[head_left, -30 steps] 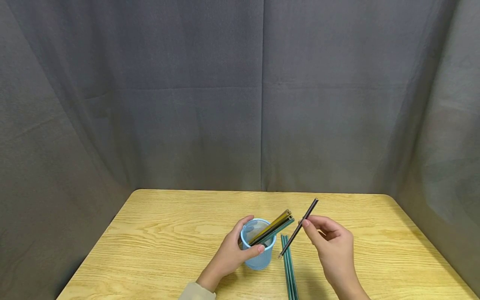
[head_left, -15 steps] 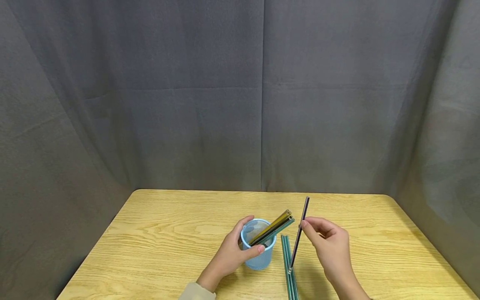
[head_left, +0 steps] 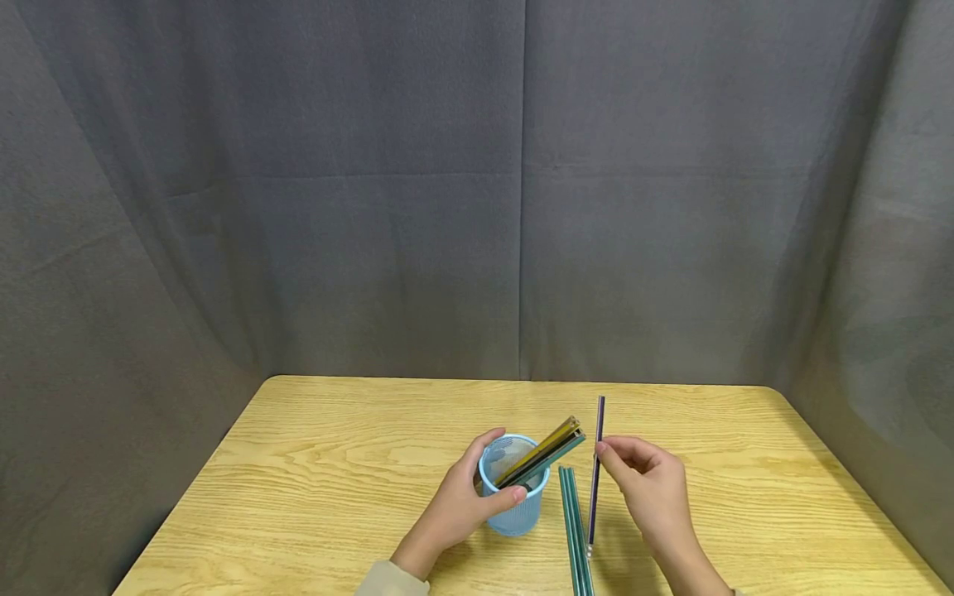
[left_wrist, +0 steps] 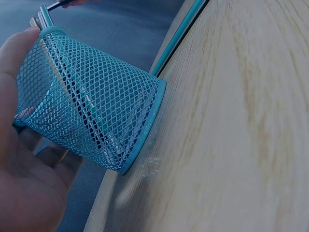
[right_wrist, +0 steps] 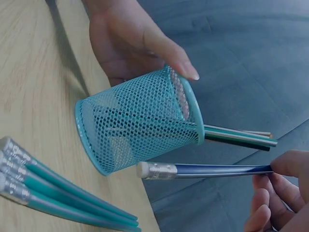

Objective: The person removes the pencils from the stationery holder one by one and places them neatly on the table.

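A light blue mesh pencil cup stands on the table, and my left hand grips it around the side with the thumb at the rim. Several pencils, yellow, dark and green, lean in it toward the right. Between thumb and fingertips my right hand pinches a dark blue-purple pencil, nearly upright just right of the cup. Its white eraser end points down and away from the fingers. Three green pencils with eraser ends lie side by side on the table between cup and right hand.
The wood-grain table has rounded far corners. Grey curtains hang behind it and along both sides.
My right hand has moved slightly left and down, and the dark pencil has swung from a slant to nearly upright. The left hand and cup have stayed in place.
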Demonstrator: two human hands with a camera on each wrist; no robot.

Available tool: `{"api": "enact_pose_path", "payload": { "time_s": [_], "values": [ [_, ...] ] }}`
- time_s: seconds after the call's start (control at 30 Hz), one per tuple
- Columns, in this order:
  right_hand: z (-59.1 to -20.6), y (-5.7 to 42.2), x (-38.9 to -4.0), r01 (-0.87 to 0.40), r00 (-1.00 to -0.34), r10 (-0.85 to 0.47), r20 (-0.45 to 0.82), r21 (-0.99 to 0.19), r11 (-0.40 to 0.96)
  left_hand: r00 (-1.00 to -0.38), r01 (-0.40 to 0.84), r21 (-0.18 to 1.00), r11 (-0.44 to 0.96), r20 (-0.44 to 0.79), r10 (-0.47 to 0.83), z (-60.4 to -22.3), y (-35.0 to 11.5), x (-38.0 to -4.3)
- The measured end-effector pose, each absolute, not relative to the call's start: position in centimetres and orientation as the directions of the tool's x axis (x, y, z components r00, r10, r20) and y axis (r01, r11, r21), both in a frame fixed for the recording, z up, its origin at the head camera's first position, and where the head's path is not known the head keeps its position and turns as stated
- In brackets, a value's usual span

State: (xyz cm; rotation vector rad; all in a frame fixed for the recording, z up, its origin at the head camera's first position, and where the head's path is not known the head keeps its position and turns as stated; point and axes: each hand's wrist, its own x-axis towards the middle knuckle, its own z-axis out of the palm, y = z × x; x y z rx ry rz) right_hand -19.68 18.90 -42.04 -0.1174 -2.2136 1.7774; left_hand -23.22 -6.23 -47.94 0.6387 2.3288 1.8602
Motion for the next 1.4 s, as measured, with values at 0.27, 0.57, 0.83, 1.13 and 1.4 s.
{"api": "enact_pose_path", "payload": {
  "time_s": [0.27, 0.57, 0.83, 1.13, 1.4],
  "values": [
    [-42.7, 19.0, -20.1, -0.083, -0.962, 0.238, 0.138, -0.970, 0.226, -0.909, 0.259, 0.950, 0.176, 0.178, 0.376, -47.9, -6.3, -23.2],
    [-43.5, 19.2, -20.4, -0.050, -0.967, 0.231, 0.108, -0.969, 0.240, -0.909, 0.262, 0.949, 0.174, 0.182, 0.374, -47.8, -6.2, -23.1],
    [-44.1, 19.4, -20.8, -0.025, -0.972, 0.220, 0.085, -0.965, 0.260, -0.908, 0.267, 0.947, 0.179, 0.185, 0.377, -47.8, -6.2, -23.2],
    [-44.6, 19.6, -20.9, -0.002, -0.977, 0.202, 0.067, -0.952, 0.305, -0.906, 0.268, 0.949, 0.166, 0.189, 0.379, -48.0, -6.3, -23.3],
    [-45.0, 19.6, -21.0, 0.010, -0.978, 0.199, 0.057, -0.947, 0.320, -0.905, 0.270, 0.949, 0.162, 0.192, 0.380, -48.0, -6.3, -23.3]
  ]
}}
